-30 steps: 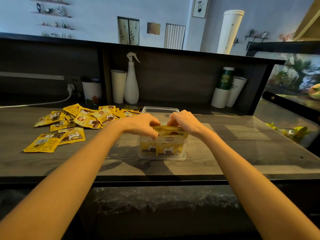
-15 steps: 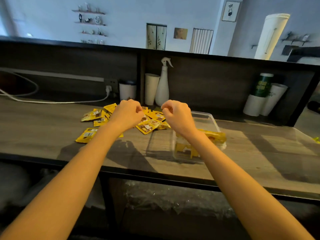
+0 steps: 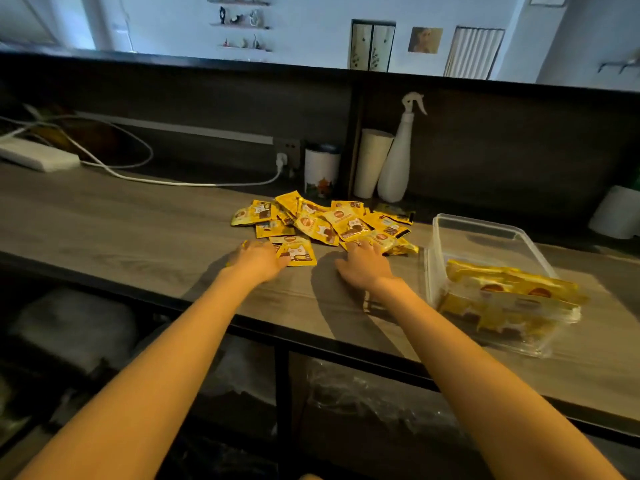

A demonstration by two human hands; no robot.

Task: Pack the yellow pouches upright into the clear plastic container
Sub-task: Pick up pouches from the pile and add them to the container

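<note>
Your left hand [image 3: 258, 261] rests open, fingers straight, on the nearest pouches [image 3: 298, 251]. Your right hand [image 3: 363, 265], fingers spread, touches the pile [image 3: 332, 220]. The container [image 3: 485, 230] stands right, partly filled.

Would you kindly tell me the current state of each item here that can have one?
clear plastic container: lidless, upright on the counter, partly filled at its near end.
packed pouches: standing on edge inside the container.
loose pouches: lying flat in a pile on the counter.
left hand: open, fingers resting on the nearest pouch.
right hand: open, fingers touching the pile's near edge.
spray bottle: upright.
plug: in the wall socket.
</note>
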